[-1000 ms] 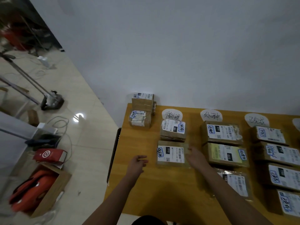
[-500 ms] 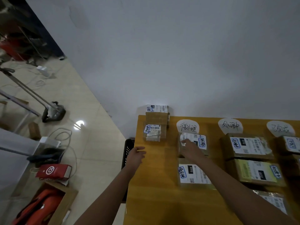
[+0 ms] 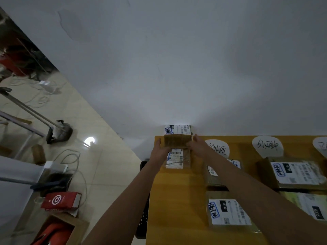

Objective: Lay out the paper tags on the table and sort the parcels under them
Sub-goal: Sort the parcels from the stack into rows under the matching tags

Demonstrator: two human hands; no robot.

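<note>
Both grips have shifted since half a second ago: your right grip (image 3: 197, 147) has left the parcels under the first tag and joined your left grip (image 3: 158, 152) at the far corner of the bench (image 3: 177, 209). The two now grasp the rear parcel (image 3: 177, 141) between them, one on each flank. The front parcel (image 3: 178, 158) lies just below both wrists. Judged step: lifting the rear parcel out. Raise it straight so it clears the front parcel and read its label. Then carry it rightward of the right grip to the row under the matching paper tag (image 3: 220, 147). Do not drag it.
</note>
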